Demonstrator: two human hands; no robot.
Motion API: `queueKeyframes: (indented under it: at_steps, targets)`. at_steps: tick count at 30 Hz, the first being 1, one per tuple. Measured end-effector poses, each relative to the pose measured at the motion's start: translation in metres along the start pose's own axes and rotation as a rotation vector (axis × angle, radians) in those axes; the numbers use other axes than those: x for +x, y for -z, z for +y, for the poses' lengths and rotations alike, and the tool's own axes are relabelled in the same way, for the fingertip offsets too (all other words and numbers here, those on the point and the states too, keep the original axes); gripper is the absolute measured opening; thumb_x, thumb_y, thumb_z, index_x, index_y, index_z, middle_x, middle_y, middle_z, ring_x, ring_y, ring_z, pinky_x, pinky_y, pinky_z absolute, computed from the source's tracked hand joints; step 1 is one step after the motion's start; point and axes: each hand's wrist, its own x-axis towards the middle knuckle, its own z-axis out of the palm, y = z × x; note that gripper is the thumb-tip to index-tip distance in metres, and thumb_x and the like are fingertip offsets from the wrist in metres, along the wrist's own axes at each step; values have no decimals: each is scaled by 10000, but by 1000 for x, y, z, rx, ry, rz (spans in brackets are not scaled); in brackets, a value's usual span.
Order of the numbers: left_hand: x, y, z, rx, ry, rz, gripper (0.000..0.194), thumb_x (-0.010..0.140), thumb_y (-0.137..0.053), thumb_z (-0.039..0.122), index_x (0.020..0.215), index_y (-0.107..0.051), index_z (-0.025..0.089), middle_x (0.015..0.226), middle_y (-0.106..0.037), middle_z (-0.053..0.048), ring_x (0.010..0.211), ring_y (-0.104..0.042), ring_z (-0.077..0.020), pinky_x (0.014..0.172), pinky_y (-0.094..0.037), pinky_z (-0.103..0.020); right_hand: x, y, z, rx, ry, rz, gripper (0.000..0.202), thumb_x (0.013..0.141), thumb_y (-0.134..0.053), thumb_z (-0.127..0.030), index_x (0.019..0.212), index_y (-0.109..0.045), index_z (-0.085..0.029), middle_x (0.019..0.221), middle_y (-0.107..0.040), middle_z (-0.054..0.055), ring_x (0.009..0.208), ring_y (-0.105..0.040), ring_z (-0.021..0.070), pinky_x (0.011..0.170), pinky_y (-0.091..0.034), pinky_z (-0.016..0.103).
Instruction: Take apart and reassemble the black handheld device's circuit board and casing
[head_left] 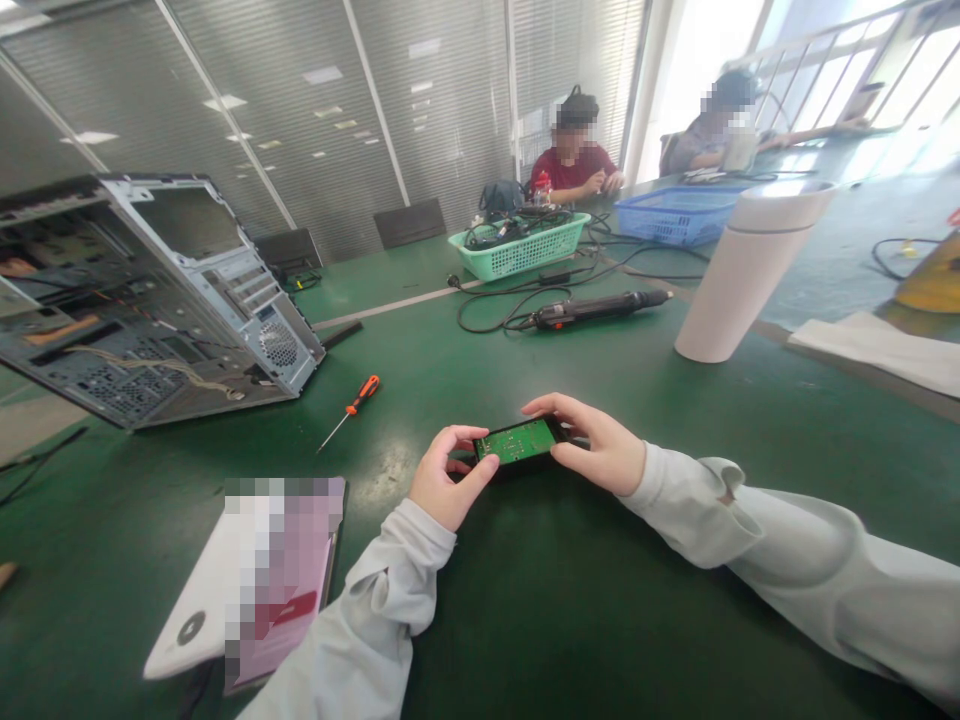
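Both hands hold a small black-framed device with a green circuit board [517, 443] facing up, low over the green table [585, 600]. My left hand [450, 478] grips its left end, thumb on the near edge and fingers behind. At the right end, my right hand [592, 445] has its thumb at the near corner and its index finger along the far side. An orange and black screwdriver [363, 396] lies to the left, its tip towards me. Beyond the board rests a black electric screwdriver [596, 310] with a cable.
An open computer case [187, 300] stands at left. Nearer lie a white object [199, 590] and a pink one [300, 590]. A white tumbler [750, 275], green basket [517, 258] with cables and blue basket [675, 220] stand farther back. Two people sit beyond.
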Motion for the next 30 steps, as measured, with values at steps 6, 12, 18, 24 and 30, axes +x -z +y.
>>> queueKeyframes:
  at_steps: [6, 12, 18, 24, 30]
  targets:
    - [0, 0, 1, -11, -56, 12, 232, 696, -611, 299, 881, -597, 158, 958, -561, -75, 890, -569, -183, 658, -497, -265, -1, -2, -3, -151, 84, 16, 345, 757, -499, -251, 1088, -501, -155, 1060, -513, 75, 947, -494, 178, 834, -427, 304]
    - [-1, 1, 1, 48, -171, 18, 171, 723, -600, 266, 860, -599, 164, 980, -570, -83, 937, -559, -183, 743, -493, -297, 1, -4, -3, -244, 142, -6, 321, 827, -549, -382, 1064, -535, -166, 1003, -517, 70, 908, -498, 162, 826, -419, 300]
    - [-1, 1, 3, 70, -228, 45, 148, 731, -591, 246, 859, -599, 171, 981, -588, -84, 928, -568, -184, 747, -502, -308, 2, -4, -2, -251, 137, -32, 346, 828, -559, -400, 1086, -535, -172, 1008, -513, 71, 912, -497, 164, 828, -420, 306]
    - [-2, 0, 5, 78, -253, 61, 160, 744, -580, 240, 887, -595, 171, 1003, -609, -89, 965, -573, -190, 775, -504, -312, 1, -4, -4, -261, 129, -32, 359, 825, -567, -412, 1094, -532, -177, 1012, -512, 69, 917, -497, 164, 833, -419, 299]
    - [-2, 1, 6, 89, -264, 74, 181, 762, -565, 248, 921, -593, 165, 1004, -618, -92, 968, -572, -187, 797, -503, -321, 1, -5, -3, -319, 131, -42, 362, 853, -530, -433, 1122, -520, -190, 1019, -505, 59, 889, -506, 151, 820, -421, 286]
